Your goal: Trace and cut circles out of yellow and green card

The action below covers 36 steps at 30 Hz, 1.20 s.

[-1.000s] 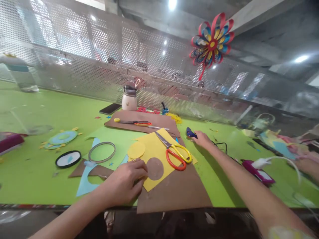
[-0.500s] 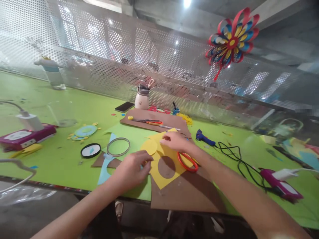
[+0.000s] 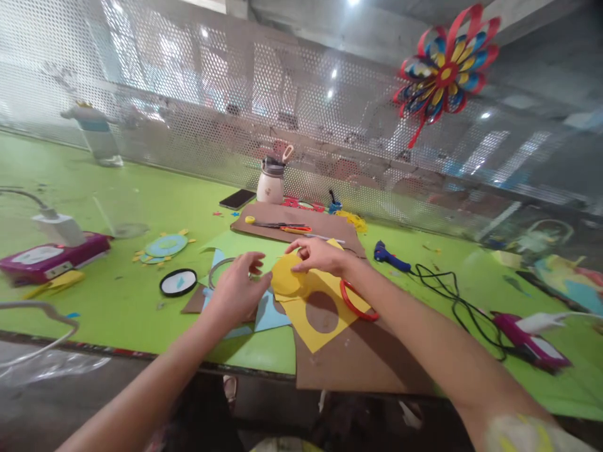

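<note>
The left grip and right grip are bare, as are the slender forearms. A loose, pale sleeve with yellow markings, its pattern blurred, ends at the right elbow. Similar pale cloth shows at the bottom middle; beside it, dark cloth fades into shadow.
</note>
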Each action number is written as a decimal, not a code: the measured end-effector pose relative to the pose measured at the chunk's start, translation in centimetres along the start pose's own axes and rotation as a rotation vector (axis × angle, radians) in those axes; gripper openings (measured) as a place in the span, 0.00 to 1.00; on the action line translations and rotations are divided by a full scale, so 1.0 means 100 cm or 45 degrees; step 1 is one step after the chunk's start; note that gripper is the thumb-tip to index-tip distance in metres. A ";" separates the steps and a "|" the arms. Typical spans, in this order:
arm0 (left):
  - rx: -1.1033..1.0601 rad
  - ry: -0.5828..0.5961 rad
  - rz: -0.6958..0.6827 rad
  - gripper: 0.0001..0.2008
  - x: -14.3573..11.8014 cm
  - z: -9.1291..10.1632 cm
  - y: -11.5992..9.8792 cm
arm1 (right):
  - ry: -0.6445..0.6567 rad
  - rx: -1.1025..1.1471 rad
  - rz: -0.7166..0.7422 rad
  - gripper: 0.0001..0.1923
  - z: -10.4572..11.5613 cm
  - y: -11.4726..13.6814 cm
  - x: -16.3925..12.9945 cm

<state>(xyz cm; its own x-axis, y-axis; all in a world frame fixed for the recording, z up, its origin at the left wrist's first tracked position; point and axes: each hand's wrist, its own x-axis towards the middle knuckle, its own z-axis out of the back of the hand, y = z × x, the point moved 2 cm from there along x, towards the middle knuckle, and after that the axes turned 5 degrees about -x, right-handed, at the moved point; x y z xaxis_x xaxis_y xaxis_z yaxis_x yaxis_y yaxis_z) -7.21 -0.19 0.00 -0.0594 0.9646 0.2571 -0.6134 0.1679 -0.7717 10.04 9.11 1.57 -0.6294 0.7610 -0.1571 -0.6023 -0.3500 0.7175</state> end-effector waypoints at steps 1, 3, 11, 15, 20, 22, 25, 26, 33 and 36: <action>-0.026 0.009 -0.013 0.23 0.002 0.002 -0.006 | -0.002 0.088 0.046 0.18 0.005 0.002 -0.009; -0.099 0.122 -0.037 0.20 0.005 0.002 -0.019 | -0.009 0.247 0.114 0.22 0.014 0.004 -0.027; -0.765 0.469 0.365 0.09 0.005 -0.034 -0.043 | -0.306 0.656 0.006 0.17 0.014 -0.024 -0.085; -0.733 0.538 0.401 0.10 0.002 -0.048 -0.042 | -0.457 0.734 -0.093 0.17 0.001 -0.043 -0.103; -0.601 0.633 0.437 0.08 -0.002 -0.059 -0.042 | -0.549 0.664 -0.172 0.15 -0.010 -0.058 -0.107; -0.557 0.635 0.453 0.07 -0.003 -0.061 -0.040 | -0.546 0.620 -0.184 0.15 -0.012 -0.060 -0.105; -0.490 0.633 0.457 0.08 -0.005 -0.063 -0.037 | -0.533 0.550 -0.190 0.14 -0.013 -0.059 -0.103; -0.460 0.640 0.451 0.08 -0.006 -0.063 -0.036 | -0.527 0.527 -0.192 0.14 -0.012 -0.058 -0.102; -0.245 0.685 0.383 0.12 -0.003 -0.062 -0.035 | -0.539 0.341 -0.193 0.14 -0.015 -0.056 -0.099; -0.163 0.687 0.338 0.12 -0.002 -0.061 -0.035 | -0.574 0.238 -0.171 0.13 -0.018 -0.058 -0.098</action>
<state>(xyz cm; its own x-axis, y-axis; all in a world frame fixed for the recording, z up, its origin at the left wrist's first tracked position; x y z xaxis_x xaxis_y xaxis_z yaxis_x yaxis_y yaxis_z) -0.24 0.24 -0.91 0.2304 0.9381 -0.2586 -0.5308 -0.1015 -0.8414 18.82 2.73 -2.24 -0.2529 0.9672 0.0228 -0.5388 -0.1604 0.8270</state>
